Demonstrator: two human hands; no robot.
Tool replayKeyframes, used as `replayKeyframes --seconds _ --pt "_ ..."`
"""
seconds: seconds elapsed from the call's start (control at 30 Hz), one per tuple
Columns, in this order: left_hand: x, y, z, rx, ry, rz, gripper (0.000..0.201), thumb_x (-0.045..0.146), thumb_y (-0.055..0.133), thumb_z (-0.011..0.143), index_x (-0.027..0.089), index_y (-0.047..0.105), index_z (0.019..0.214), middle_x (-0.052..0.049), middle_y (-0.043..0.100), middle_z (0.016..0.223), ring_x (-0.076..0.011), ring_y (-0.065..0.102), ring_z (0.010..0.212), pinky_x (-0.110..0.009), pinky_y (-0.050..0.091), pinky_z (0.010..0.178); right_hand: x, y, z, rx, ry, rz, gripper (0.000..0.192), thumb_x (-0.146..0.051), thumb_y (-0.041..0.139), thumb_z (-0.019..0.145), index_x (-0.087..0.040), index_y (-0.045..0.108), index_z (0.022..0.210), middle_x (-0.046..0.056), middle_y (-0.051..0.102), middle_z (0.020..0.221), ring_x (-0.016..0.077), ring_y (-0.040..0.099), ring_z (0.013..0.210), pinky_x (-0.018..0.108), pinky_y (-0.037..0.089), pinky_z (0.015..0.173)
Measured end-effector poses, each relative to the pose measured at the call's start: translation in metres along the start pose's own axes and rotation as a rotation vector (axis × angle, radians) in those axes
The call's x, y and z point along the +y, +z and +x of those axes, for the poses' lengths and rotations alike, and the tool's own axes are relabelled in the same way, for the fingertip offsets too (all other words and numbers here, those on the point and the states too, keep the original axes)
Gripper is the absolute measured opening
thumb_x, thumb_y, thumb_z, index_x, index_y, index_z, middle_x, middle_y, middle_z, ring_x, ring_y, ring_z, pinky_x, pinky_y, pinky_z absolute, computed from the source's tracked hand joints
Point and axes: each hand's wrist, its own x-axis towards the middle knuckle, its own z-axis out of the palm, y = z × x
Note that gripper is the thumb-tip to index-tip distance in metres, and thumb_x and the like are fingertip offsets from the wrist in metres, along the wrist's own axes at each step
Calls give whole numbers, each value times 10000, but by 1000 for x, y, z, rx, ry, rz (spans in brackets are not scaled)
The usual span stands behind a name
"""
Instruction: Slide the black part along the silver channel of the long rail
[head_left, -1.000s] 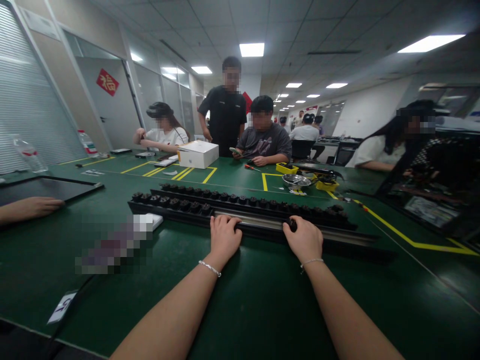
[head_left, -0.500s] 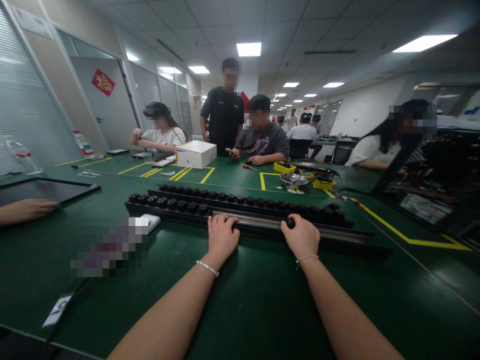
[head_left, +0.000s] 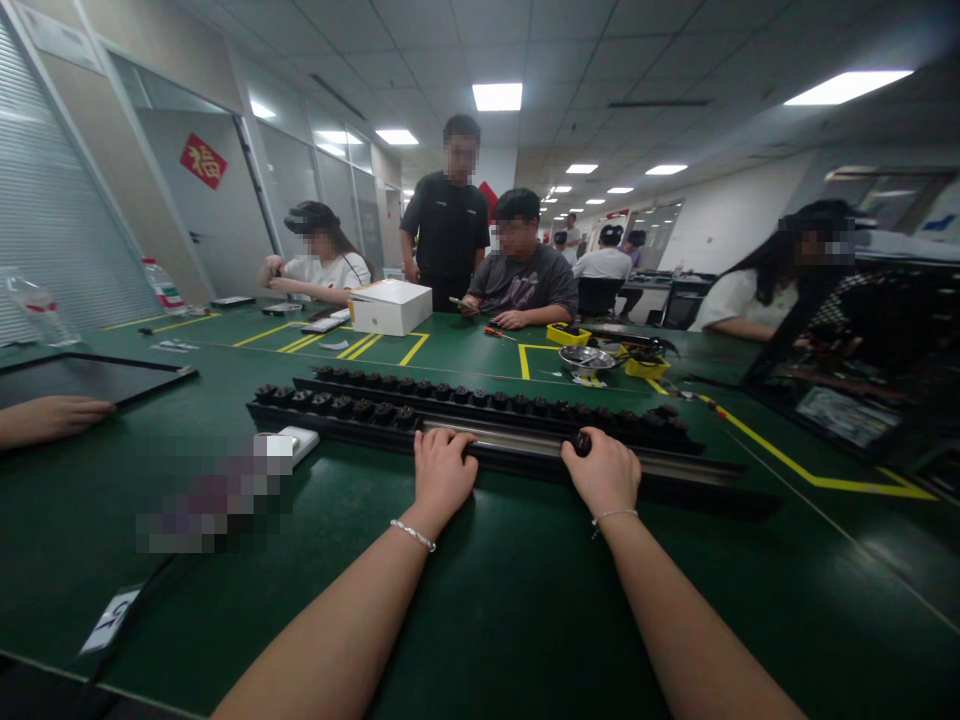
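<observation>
A long black rail [head_left: 697, 476] with a silvery strip lies across the green table in front of me. Behind it runs a second black rail [head_left: 480, 395] carrying several round black knobs. My left hand [head_left: 441, 470] rests on the near rail, fingers curled over its top edge. My right hand [head_left: 604, 471] lies on the same rail further right, and its fingers pinch a small black knob [head_left: 582, 441]. Both wrists wear thin bracelets.
Another person's hand [head_left: 52, 416] rests on the table at far left beside a flat dark panel [head_left: 90, 375]. A white box [head_left: 391, 305], yellow trays [head_left: 568, 335] and a metal bowl [head_left: 588, 357] sit further back. Several people sit or stand beyond the table. A dark monitor [head_left: 862, 380] stands at right.
My hands stay on the rail in the same grip. The view has drifted slightly, so everything sits a little higher and to the left in the picture.
</observation>
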Motion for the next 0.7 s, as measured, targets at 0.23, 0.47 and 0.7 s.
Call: replayKeyframes --seconds 0.23,0.47,0.7 --pt "1 -1 0 -11 -9 -2 331 195 505 757 281 677 1027 -42 603 1030 -242 473 1136 -501 150 1141 1 -1 0 -17 29 24 376 -375 462 792 -170 608 1072 103 665 1005 240 553 1019 385 307 945" --pt "0 -1 0 -14 -10 13 320 201 515 759 292 672 1022 -37 603 1039 -237 473 1140 -497 147 1145 1 -3 0 -37 33 34 389 -377 449 797 -169 590 1094 109 655 1020 238 544 1026 391 298 951" --pt "2 -3 0 -21 -9 4 321 197 516 759 291 672 1024 -41 606 1038 -242 476 1138 -507 150 1142 2 -4 1 -45 31 37 392 -367 445 799 -167 592 1103 107 659 1029 240 549 1026 377 302 942"
